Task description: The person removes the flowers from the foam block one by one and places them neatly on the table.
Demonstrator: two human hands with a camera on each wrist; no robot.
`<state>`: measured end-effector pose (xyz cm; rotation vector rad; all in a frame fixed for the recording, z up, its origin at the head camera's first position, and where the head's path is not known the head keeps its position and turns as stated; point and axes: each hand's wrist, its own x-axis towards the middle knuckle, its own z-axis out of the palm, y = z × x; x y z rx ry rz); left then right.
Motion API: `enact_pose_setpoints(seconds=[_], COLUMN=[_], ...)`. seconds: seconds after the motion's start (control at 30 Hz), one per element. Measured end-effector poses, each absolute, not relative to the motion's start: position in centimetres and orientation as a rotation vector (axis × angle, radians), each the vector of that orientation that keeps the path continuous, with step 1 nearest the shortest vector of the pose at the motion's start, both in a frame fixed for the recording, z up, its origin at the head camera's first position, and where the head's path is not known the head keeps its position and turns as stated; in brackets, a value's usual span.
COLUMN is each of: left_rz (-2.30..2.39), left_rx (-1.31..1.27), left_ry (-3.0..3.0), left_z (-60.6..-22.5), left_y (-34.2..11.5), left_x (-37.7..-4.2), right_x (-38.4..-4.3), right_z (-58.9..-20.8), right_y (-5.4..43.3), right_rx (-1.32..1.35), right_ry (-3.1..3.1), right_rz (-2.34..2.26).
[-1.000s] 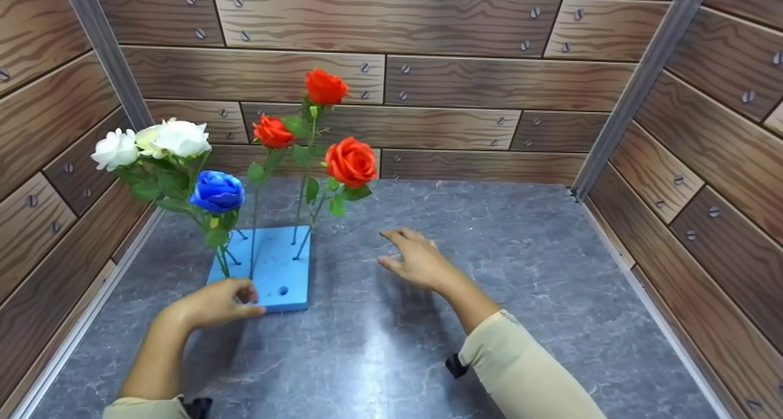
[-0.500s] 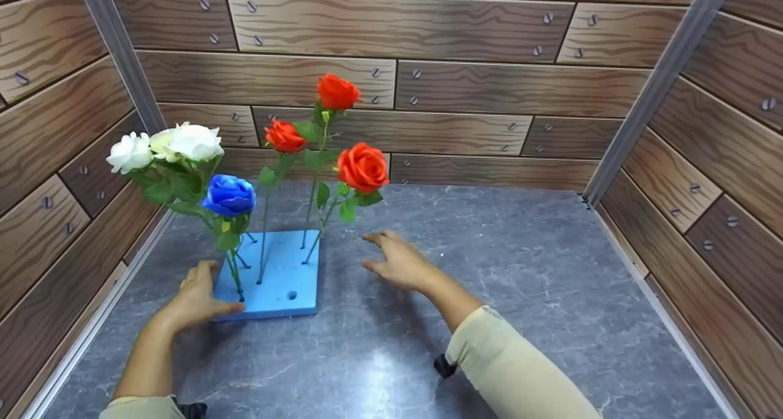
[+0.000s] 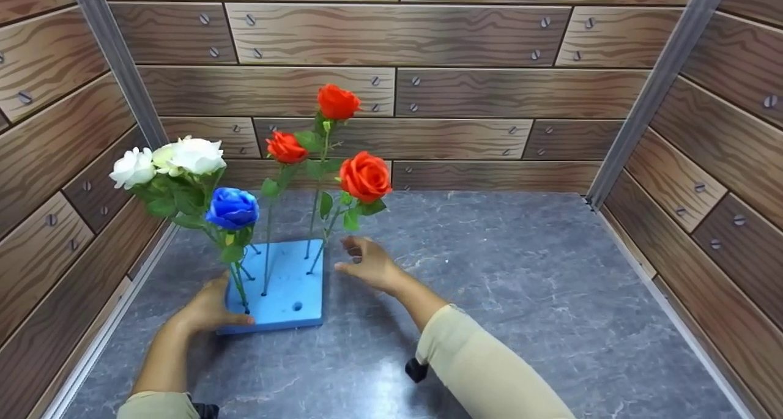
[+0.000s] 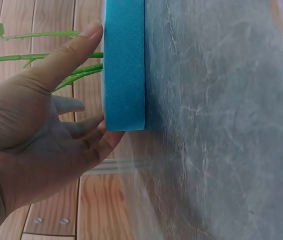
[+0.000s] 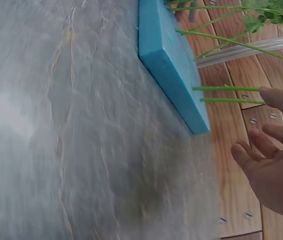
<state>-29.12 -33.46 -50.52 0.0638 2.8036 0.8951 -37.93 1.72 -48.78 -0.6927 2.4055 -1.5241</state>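
A blue foam block (image 3: 284,290) with holes in its top stands on the table, with artificial flowers in it. My left hand (image 3: 205,309) holds its near left corner; the thumb (image 4: 79,47) lies at the upper front edge and the bent fingers are against the left side, partly hidden. To the right of the block, apart from it, my right hand (image 3: 370,266) has its fingers loosely bent with nothing in them. Red roses (image 3: 365,176) rise from the far and right part. A blue rose (image 3: 232,208) and white flowers (image 3: 196,155) lean leftward above my left hand.
A grey marbled tabletop (image 3: 520,296) extends to the right and in front. Walls printed with wood planks (image 3: 391,33) enclose the back and sides. Near the block's front right corner is a hole (image 3: 297,306) with no stem in it.
My left hand has moved from above the front of the block to its left corner and taken hold there. My right hand has come leftward, nearer the block's right side.
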Motion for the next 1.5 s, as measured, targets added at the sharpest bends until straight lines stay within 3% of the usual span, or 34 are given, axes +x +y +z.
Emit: enact_pose_setpoints(seconds=[0.3, 0.93, 1.5], left_rz=[0.937, 0.760, 0.688], left_rx=[0.045, 0.074, 0.042], left_ry=[2.744, 2.739, 2.726], left_z=[-50.9, -50.1, -49.6], left_y=[-33.6, -33.6, -33.1], left_x=[-29.2, -30.0, -30.1], right_x=[-38.5, -39.2, -38.7], right_z=[-51.4, -52.6, -51.1], right_y=[-1.5, -3.9, -4.2], right_rx=[-0.655, -0.707, -0.776], right_ry=[2.379, 2.566, 2.744], right_rz=[-1.619, -1.626, -1.747])
